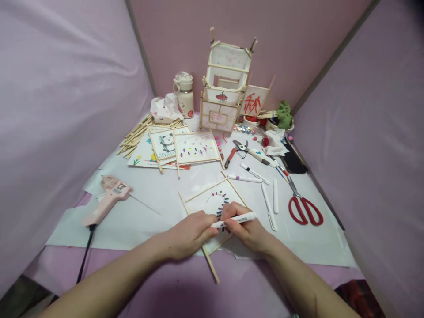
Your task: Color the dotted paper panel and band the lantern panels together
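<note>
My right hand (247, 227) is closed around a white marker (247, 217), which lies almost level above the picture. The fingers of my left hand (195, 232) are pinched at the marker's left end; whether a cap is there I cannot tell. Beneath both hands lies a wooden stick frame (202, 190) holding a white sheet. A curved row of small coloured marks (222, 204) runs down that sheet, partly hidden by my right hand. Uncapped or capped, more white markers (269, 206) lie to the right, along with a purple-banded marker (245, 179).
On the left rests a pink glue gun (111, 196). Red-handled scissors (304, 207) and pruning shears (235, 152) lie right of the frame. Behind stand two decorated frames (198, 148), a stick lantern (220, 95), a bottle (184, 95) and bundled sticks (135, 137).
</note>
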`<state>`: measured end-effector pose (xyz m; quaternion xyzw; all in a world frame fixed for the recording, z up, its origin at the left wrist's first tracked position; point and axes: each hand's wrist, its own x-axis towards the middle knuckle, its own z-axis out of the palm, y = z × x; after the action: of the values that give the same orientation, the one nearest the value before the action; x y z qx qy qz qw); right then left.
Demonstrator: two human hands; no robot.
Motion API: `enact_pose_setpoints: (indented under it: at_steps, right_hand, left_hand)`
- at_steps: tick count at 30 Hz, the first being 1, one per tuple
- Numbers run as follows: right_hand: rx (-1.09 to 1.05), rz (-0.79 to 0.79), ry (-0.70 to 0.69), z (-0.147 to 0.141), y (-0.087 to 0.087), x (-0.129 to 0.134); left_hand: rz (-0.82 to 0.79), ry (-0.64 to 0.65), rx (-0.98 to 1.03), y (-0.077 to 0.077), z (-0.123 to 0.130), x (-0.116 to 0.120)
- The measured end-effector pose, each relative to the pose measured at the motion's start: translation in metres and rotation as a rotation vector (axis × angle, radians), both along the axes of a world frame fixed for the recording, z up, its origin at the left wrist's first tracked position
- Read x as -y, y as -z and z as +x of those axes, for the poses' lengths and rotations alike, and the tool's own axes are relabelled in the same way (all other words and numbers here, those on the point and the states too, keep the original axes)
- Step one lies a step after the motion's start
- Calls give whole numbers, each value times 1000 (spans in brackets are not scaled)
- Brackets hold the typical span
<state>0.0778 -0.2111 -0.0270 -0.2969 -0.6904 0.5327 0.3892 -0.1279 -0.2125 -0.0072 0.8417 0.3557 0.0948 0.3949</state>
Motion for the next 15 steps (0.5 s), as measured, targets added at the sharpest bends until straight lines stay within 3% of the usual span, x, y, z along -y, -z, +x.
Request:
enact_pose_setpoints:
  at_steps: [7,11,13,15]
  right_hand:
    - [-32,-173,112,15,-15,-15]
    - [-228,-104,504,48,-26,-33]
    - [-271,-74,722,68,-29,-42]
    - [-244,-43,853,88,-29,-50]
  left_hand:
    - [52,-93,25,-15,12,-9]
    - [201,-192,-76,-30,23,-44]
    - [359,-178,-150,-31,34,-73]
    - [524,-167,-195,-26,49,-104]
